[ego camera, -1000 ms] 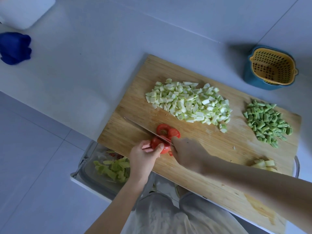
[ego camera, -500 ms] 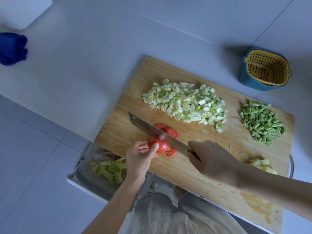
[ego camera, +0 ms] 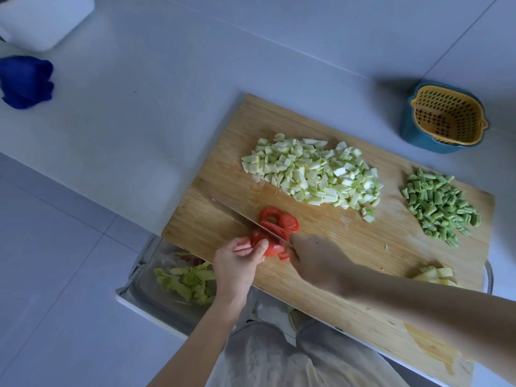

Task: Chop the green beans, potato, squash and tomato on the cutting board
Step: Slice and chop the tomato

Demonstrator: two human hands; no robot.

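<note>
A wooden cutting board (ego camera: 321, 247) lies on the white counter. My left hand (ego camera: 237, 261) pinches the uncut part of a red tomato (ego camera: 269, 245) near the board's front edge. My right hand (ego camera: 315, 261) grips the handle of a knife (ego camera: 237, 215), whose blade stands edge-down through the tomato. Two cut tomato slices (ego camera: 279, 219) lie just beyond the blade. Diced pale squash (ego camera: 312, 174) is heaped in the board's middle, chopped green beans (ego camera: 438, 208) at its right, and a few potato pieces (ego camera: 435, 275) near my right forearm.
A yellow colander inside a blue bowl (ego camera: 444, 121) stands beyond the board at right. A bin with green peelings (ego camera: 184, 280) sits below the counter edge. A blue cloth (ego camera: 25, 81) and a white container (ego camera: 42, 18) are far left.
The knife, lifted and tilted flat half a second ago, has come back down through the tomato. My right hand moved left toward the tomato; my left hand kept its hold.
</note>
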